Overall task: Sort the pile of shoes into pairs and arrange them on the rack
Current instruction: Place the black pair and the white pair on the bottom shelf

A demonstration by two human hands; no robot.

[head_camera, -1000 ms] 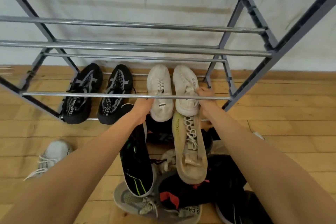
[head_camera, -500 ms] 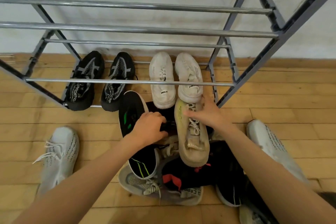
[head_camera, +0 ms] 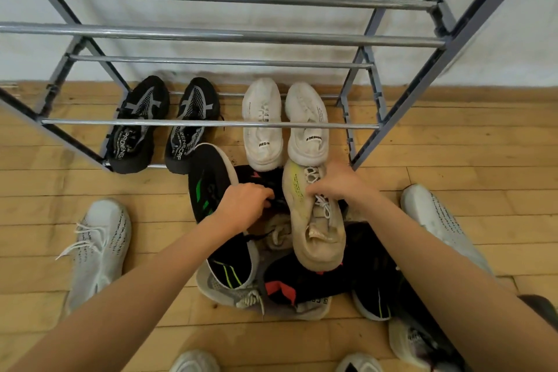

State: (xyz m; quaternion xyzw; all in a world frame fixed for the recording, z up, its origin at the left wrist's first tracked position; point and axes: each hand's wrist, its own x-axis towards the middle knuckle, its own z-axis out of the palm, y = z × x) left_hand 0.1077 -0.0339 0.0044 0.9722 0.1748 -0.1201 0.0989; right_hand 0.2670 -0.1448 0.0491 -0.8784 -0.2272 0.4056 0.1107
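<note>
The metal shoe rack (head_camera: 211, 123) stands against the wall. Its lowest level holds a black pair (head_camera: 163, 124) and a white pair (head_camera: 283, 127), side by side. In front lies the pile of shoes (head_camera: 280, 266). My right hand (head_camera: 335, 186) grips a beige sneaker (head_camera: 317, 238) at its laces on top of the pile. My left hand (head_camera: 244, 205) lies on a black shoe with green stripes (head_camera: 208, 187). Its fingers curl down into the dark gap beside the beige sneaker, so what they hold is hidden. A black and red shoe (head_camera: 302, 287) and a grey shoe (head_camera: 223, 290) lie underneath.
A pale grey knit sneaker (head_camera: 96, 248) lies on the wooden floor at the left and its like (head_camera: 437, 220) at the right. More shoes (head_camera: 416, 338) sit at the lower right and along the bottom edge. The rack's right leg (head_camera: 392, 118) stands just beyond my right hand.
Both hands have come back from the white pair on the rack down to the pile. The right hand closed on the beige sneaker and the left settled on the black shoe.
</note>
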